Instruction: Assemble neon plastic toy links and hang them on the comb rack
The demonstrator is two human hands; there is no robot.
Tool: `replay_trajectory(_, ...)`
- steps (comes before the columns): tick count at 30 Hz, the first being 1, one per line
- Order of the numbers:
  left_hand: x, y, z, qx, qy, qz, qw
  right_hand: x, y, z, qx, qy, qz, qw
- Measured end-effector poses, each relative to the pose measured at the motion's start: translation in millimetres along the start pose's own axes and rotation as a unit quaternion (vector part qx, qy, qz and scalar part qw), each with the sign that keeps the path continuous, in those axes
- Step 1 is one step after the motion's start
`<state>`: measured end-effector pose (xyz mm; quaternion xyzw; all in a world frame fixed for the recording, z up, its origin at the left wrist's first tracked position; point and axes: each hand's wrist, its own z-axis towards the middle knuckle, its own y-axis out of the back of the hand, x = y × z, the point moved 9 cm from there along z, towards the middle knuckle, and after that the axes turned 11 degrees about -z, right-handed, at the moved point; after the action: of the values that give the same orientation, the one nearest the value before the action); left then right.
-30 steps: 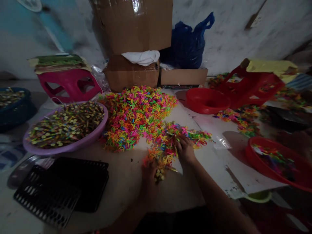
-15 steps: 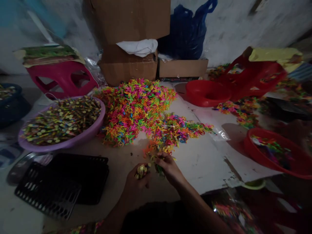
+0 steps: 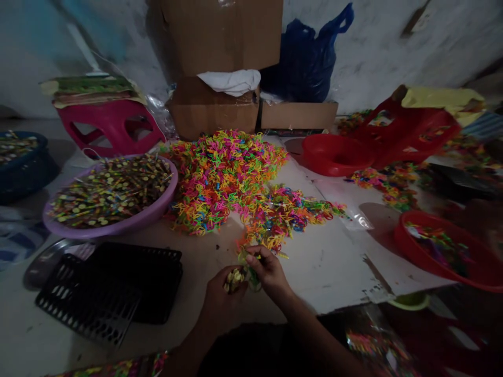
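At lower centre, the left hand [image 3: 218,298] clenched 1 bundle of pale-ended sticks [image 3: 233,281] while the right hand [image 3: 273,275] pinched a yellow-green band [image 3: 242,256] beside it, below the colourful heap [image 3: 228,178], close work calling for a firm left grip.

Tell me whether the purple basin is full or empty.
Full: thin, multicoloured sticks lie heaped inside the purple basin, covering its floor and spreading almost from rim to rim.
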<state>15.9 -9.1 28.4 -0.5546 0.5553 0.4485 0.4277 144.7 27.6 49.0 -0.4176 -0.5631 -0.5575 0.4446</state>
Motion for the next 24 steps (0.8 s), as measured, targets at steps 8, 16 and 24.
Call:
replay_trajectory(8,-1.1,-2.7,-2.5,0.027,-0.009,-0.014,0.999,15.3,-3.9,0.0,0.038,0.029,-0.063,0.997)
replay_trajectory(16,-15.4,4.9,-18.3,0.045,-0.100,0.051,0.993,49.6,-3.5,-16.1,0.097,0.080,-0.140,0.982)
replay_trajectory(24,-18.8,-13.7,-27.4,0.132,-0.093,0.037,0.986,34.4,-7.5,-21.3,0.129,0.032,-0.047,0.990)
